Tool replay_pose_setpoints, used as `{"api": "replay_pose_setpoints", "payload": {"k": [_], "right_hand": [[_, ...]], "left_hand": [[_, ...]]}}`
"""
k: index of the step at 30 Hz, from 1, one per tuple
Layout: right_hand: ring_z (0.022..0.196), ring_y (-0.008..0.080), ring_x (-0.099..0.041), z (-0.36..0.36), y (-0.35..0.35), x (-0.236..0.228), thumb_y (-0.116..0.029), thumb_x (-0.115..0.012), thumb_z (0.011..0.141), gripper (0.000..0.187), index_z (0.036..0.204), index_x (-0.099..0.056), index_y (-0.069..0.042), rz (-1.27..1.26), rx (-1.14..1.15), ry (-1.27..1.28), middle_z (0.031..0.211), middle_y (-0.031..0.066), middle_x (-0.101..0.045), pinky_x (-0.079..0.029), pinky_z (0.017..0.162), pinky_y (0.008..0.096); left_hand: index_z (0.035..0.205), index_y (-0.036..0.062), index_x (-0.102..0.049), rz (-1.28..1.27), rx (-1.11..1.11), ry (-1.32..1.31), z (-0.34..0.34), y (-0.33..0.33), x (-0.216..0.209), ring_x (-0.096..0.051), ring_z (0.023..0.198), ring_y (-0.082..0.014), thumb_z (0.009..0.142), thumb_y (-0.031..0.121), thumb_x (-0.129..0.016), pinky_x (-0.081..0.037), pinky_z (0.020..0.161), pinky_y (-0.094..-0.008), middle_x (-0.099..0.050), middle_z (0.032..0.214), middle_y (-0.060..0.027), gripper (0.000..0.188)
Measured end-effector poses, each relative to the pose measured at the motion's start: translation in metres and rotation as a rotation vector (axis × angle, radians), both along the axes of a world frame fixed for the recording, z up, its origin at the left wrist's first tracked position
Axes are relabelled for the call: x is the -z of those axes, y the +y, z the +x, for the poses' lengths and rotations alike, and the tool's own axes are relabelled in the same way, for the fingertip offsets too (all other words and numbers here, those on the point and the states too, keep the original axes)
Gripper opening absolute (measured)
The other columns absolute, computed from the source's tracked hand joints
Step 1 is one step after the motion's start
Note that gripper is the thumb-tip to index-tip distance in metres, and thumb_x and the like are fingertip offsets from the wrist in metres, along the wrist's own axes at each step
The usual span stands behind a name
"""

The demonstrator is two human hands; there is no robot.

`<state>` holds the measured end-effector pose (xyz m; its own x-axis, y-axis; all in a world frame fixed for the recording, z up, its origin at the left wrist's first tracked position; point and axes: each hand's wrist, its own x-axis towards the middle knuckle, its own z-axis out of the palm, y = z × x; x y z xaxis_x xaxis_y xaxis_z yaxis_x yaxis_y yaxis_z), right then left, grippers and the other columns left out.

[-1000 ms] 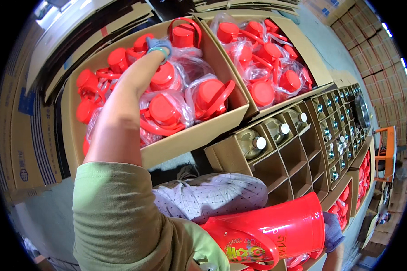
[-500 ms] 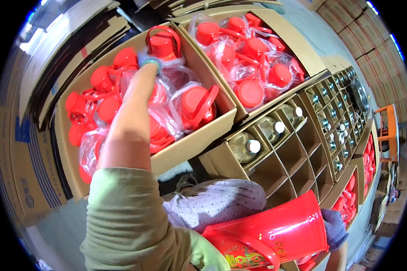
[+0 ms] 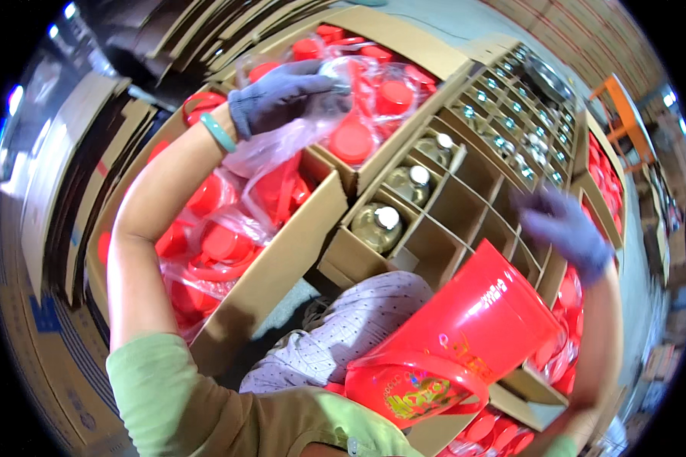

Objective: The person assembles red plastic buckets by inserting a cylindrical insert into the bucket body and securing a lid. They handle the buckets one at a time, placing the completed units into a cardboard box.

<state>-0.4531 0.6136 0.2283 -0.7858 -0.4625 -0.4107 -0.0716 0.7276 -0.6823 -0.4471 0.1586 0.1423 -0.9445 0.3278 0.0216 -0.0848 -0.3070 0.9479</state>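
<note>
Hands, gloved, two: were well apart. Left hand (image 3: pixel 283 97): was closed on a clear plastic bag (image 3: pixel 270 152), raised over the right edge of the open carton (image 3: pixel 274 259) of red lidded flasks (image 3: pixel 225 242). Right hand (image 3: pixel 562 230): was blurred, fingers loosely spread, above the right edge of the divided carton (image 3: pixel 427 247). Red vessel (image 3: pixel 450 335), handled, one: lay slantwise at the lap, wide end toward that edge. Glass bottles (image 3: pixel 379 227), white-capped, three: occupied cells along the divided carton's left edge.

Crumpled clear bag (image 3: pixel 270 150), tilted red casing (image 3: pixel 465 324)
</note>
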Motion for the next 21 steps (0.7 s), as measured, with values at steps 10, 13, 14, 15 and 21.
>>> {"api": "replay_pose_setpoints", "payload": {"k": [10, 13, 14, 15, 21], "right_hand": [[0.096, 0.0269, -0.066, -0.094, 0.002, 0.1, -0.034, -0.074, 0.083, 0.039, 0.113, -0.066, -0.011, -0.037, -0.138, 0.637, 0.108, 0.0125, -0.067, -0.054, 0.086, 0.0356], [0.098, 0.0335, -0.066, -0.055, 0.093, 0.119, -0.05, -0.072, 0.08, 0.046, 0.109, -0.067, -0.014, 0.488, 0.136, 0.67, 0.106, 0.0172, -0.067, -0.054, 0.086, 0.0409], [0.101, 0.0324, -0.066, -0.042, 0.104, 0.138, -0.048, -0.07, 0.082, 0.047, 0.112, -0.066, -0.013, 0.661, 0.094, 0.674, 0.108, 0.0163, -0.068, -0.053, 0.087, 0.042], [0.104, 0.0312, -0.066, -0.02, 0.119, 0.158, -0.047, -0.068, 0.083, 0.047, 0.114, -0.065, -0.013, 0.849, 0.063, 0.666, 0.11, 0.0155, -0.069, -0.053, 0.088, 0.0432], [0.083, 0.0169, -0.064, 0.092, 0.15, 0.179, -0.024, -0.07, 0.086, 0.029, 0.103, -0.063, -0.002, -0.473, 0.616, 0.176, 0.094, 0.0077, -0.069, -0.051, 0.075, 0.0273]], "left_hand": [[0.136, -0.0018, -0.048, -0.09, 0.529, 0.337, -0.02, 0.238, -0.084, -0.062, 0.103, -0.0122, 0.091, 0.017, -0.061, -0.051, 0.089, -0.0251, -0.062, 0.119, -0.0078, 0.051], [0.132, -0.0021, -0.053, -0.123, 0.45, 0.072, -0.04, 0.246, -0.03, -0.063, 0.099, -0.0128, 0.097, 0.015, -0.055, -0.051, 0.087, -0.0244, -0.065, 0.113, -0.0084, 0.039], [0.133, -0.0007, -0.053, -0.38, 0.411, 0.255, -0.054, 0.23, 0.009, -0.064, 0.102, -0.0136, 0.098, 0.02, -0.055, -0.051, 0.089, -0.0267, -0.066, 0.112, -0.0082, 0.041], [0.134, 0.0036, -0.055, -0.52, 0.375, 0.191, -0.049, 0.228, 0.035, -0.063, 0.105, -0.0141, 0.099, 0.024, -0.054, -0.05, 0.092, -0.029, -0.066, 0.114, -0.0074, 0.041], [0.116, 0.0001, -0.065, -0.418, -0.007, 0.113, 0.042, 0.243, 0.071, -0.061, 0.096, -0.0113, 0.098, 0.019, -0.056, -0.049, 0.087, -0.0267, -0.068, 0.103, -0.0056, 0.027]]}}
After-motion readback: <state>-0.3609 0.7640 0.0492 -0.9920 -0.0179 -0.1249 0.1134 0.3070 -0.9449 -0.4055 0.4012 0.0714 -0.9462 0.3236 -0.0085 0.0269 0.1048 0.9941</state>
